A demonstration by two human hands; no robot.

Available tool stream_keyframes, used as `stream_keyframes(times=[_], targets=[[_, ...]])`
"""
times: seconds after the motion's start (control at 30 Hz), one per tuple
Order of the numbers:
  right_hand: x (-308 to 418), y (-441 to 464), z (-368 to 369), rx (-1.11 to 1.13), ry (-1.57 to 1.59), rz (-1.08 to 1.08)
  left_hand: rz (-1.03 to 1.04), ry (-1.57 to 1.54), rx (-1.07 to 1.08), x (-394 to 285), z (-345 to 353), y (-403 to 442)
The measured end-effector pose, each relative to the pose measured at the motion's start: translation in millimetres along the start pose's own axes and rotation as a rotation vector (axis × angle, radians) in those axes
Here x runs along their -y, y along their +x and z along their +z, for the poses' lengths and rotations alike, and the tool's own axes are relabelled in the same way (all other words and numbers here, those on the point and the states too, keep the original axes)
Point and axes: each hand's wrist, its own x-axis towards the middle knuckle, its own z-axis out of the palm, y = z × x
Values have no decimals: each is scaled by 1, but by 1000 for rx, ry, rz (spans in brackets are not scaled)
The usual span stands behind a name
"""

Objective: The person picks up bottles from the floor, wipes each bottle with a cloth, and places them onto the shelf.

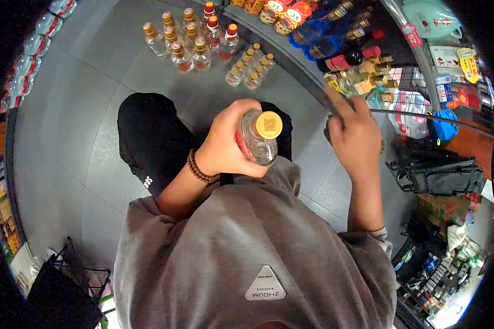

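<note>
My left hand (pixel 223 140) is wrapped round a clear glass bottle (pixel 262 143) with a gold cap, held upright over my lap, its cap facing me. A beaded bracelet circles that wrist. My right hand (pixel 358 143) reaches forward over the floor near the shelf edge, its index and middle fingers stretched out, with no item visible in it. A small dark shape beside its thumb is unclear. On the floor ahead stand several clear bottles (pixel 182 57) with orange and red caps. Beside them is a cluster of small gold-capped bottles (pixel 251 67).
A low shelf (pixel 307 82) at the front right holds blue bottles (pixel 324 46), other bottles and price tags. A black folding frame (pixel 436 175) stands at the right. Packed water bottles (pixel 35 46) line the left. A dark folding chair (pixel 60 290) is at the lower left.
</note>
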Motion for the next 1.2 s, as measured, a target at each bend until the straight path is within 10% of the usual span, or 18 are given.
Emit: stream_keyframes(times=[0.7, 0.83, 0.97, 1.2], targets=[[-48, -49, 56, -46, 311, 84, -85, -107, -184, 15, 15, 34], [-58, -59, 65, -14, 290, 112, -317, -841, -305, 17, 31, 54], [-59, -57, 57, -22, 328, 136, -475, -925, -184, 2, 31, 84], [-87, -42, 49, -66, 337, 169, -202, -442, 101, -64, 23, 207]])
